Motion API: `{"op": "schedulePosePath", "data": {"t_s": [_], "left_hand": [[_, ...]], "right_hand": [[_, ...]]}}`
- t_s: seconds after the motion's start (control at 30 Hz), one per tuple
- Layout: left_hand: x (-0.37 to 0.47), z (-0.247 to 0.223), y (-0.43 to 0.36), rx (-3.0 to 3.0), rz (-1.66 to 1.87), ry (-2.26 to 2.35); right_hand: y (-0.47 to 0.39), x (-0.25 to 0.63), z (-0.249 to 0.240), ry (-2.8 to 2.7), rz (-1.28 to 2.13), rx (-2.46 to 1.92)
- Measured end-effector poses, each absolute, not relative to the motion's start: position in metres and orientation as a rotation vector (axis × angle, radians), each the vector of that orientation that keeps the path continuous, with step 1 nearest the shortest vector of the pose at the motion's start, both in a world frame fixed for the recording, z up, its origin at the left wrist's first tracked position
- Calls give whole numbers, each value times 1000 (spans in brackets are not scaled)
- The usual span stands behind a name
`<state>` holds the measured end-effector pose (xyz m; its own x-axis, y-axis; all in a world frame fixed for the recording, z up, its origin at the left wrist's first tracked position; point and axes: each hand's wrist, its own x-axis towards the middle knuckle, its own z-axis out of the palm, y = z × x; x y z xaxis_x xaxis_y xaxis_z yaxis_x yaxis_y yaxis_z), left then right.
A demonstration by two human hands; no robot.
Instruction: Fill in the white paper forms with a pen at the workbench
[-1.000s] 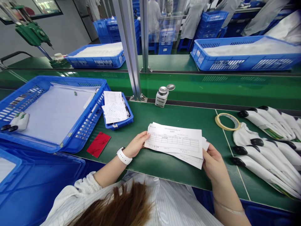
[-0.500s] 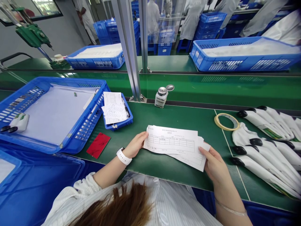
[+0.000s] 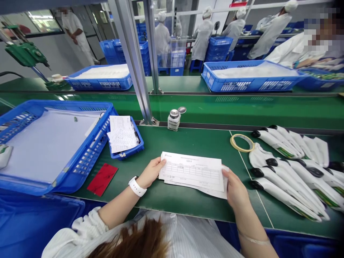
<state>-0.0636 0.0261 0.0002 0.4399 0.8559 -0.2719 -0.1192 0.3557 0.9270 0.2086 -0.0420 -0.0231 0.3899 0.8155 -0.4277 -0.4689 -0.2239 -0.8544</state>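
Observation:
Several overlapping paper slips (image 3: 193,172) with printed tables are held flat above the green table (image 3: 188,141). My left hand (image 3: 152,172) pinches their left edge between thumb and fingers. At the right edge, my right hand (image 3: 235,186) grips the papers, its thumb on top. A small blue tray (image 3: 126,154) of more slips and a pen stands beyond my left hand. A red card (image 3: 102,179) lies near my left wrist. Past the papers stands a small bottle (image 3: 173,120) with its lid raised.
A large blue basket (image 3: 99,143) stands at the left. Tape (image 3: 242,143) and several white, black-tipped parts (image 3: 287,190) lie at the right. A metal post (image 3: 131,57) rises behind the table. Blue baskets (image 3: 247,84) line the far shelf; people (image 3: 202,36) are beyond.
The slips have been drawn closer together, the rear ones now mostly beneath the top one. My right hand has moved inward with them. The camera view has tilted up and shifted right.

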Motion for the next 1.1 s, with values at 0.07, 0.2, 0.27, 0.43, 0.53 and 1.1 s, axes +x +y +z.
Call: {"op": "schedulePosePath", "data": {"t_s": [0.07,0.2,0.27,0.43,0.53,1.1], "left_hand": [[-61,2,28,1027,751,888],[-55,4,34,1066,744,876],[-52,4,35,1088,740,873],[-48,1,37,1158,728,871],[-47,3,38,1217,725,853],[-51,-1,58,1511,635,818]], "right_hand": [[-42,209,-21,-348,1237,-1315],[-44,212,-16,-388,1255,-1340],[-46,213,-14,-425,1278,-1367],[-50,213,-14,-527,1310,-1396],[-50,211,-16,-594,1213,-1404],[-37,218,-19,-1010,964,-1497]]}}
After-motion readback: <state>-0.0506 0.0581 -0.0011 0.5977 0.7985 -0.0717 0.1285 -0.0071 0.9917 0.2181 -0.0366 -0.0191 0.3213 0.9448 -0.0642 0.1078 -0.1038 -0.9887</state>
